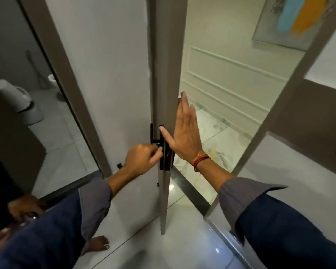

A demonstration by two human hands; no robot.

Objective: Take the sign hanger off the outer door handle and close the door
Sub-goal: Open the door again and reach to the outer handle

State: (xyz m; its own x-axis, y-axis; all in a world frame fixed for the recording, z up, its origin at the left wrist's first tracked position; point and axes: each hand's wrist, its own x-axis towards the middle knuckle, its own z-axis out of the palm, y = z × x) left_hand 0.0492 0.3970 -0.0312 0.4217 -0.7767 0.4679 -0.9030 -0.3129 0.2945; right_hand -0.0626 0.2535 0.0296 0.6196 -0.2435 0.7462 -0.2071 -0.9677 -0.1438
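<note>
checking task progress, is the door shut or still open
Open: the door stands edge-on, with hallway floor visible past it. The left hand grips the inner handle.

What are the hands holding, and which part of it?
The left hand grips the black inner door handle by its lever. The right hand holds nothing; it lies flat against the door's edge.

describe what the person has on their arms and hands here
Both arms are in dark blue long sleeves with grey cuffs, unbuttoned and flaring open at the wrists: the left cuff and the right cuff. The right wrist carries a bracelet of red and orange threads. The left hand and right hand are bare, with no gloves; I see no rings or watch.
</note>
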